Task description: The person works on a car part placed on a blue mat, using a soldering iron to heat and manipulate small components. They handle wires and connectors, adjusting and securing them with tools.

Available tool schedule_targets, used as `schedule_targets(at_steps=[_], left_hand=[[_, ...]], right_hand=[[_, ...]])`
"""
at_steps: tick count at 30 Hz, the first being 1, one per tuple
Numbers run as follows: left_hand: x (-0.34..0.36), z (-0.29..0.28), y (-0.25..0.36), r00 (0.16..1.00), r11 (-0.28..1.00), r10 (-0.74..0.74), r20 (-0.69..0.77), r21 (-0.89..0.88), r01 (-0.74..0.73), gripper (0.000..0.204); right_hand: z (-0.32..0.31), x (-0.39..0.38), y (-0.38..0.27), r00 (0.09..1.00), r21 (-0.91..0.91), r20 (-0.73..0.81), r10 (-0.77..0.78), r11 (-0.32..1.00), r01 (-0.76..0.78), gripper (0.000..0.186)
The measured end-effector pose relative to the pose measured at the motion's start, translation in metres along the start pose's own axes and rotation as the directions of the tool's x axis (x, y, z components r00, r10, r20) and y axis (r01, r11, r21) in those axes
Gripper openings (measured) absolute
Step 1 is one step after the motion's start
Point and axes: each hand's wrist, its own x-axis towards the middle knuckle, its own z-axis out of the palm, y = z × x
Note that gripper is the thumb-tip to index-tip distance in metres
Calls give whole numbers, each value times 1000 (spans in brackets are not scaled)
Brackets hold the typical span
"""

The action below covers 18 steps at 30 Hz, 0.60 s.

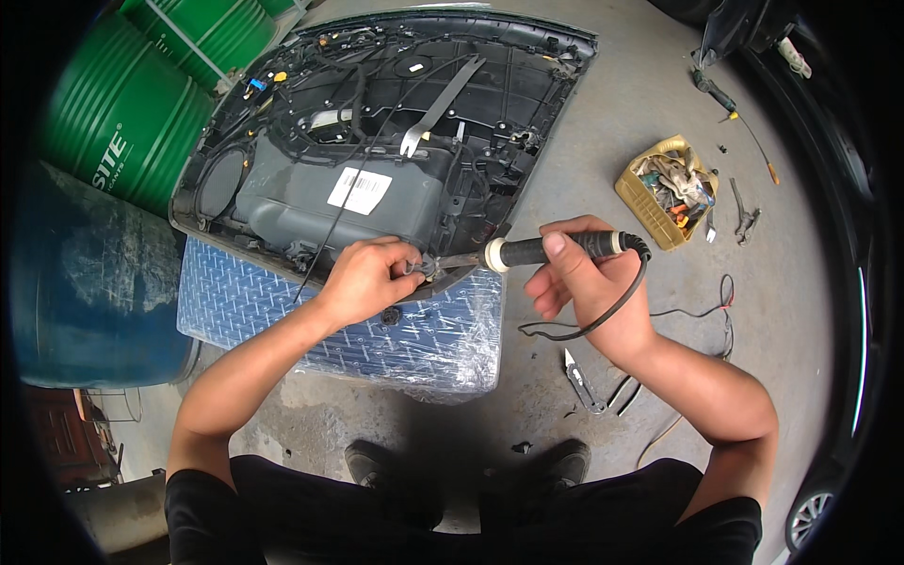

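Observation:
My right hand (603, 282) is closed around the black handle of a corded soldering iron (524, 252) with a white collar. Its metal tip points left, to the near right corner of a black car door trim panel (330, 217) lying inner side up. At that corner my left hand (373, 275) pinches a small grey piece, partly hidden by the fingers, right by the tip. Whether tip and piece touch I cannot tell. The iron's black cord loops past my right wrist. Across the panel lies a forked metal pry bar (441, 108).
Beneath the panel is a plastic-wrapped blue box (282, 311). Green drums (118, 104) and a blue drum (94, 282) stand left. On the floor at right are a yellow tool basket (648, 212), a utility knife (584, 384), pliers (621, 395) and wires (692, 312), beside a black car (838, 395).

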Motion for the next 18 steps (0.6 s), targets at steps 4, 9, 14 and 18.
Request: schedule_targets(at_steps=[4, 9, 14, 18], left_hand=[[1, -1, 2, 1000, 1000, 4, -3, -2, -4, 22], [-1, 0, 0, 1000, 1000, -9, -8, -19, 8, 21], [0, 2, -2, 1000, 999, -21, -16, -29, 21, 21], [0, 1, -1, 999, 999, -33, -5, -36, 33, 20]], right_hand=[[-4, 6, 3, 998, -49, -35, -55, 997, 53, 25], [-4, 8, 6, 999, -47, -38, -26, 999, 24, 24], [-6, 9, 9, 999, -63, -34, -31, 998, 29, 30], [-5, 8, 8, 999, -78, -34, -37, 996, 34, 33]])
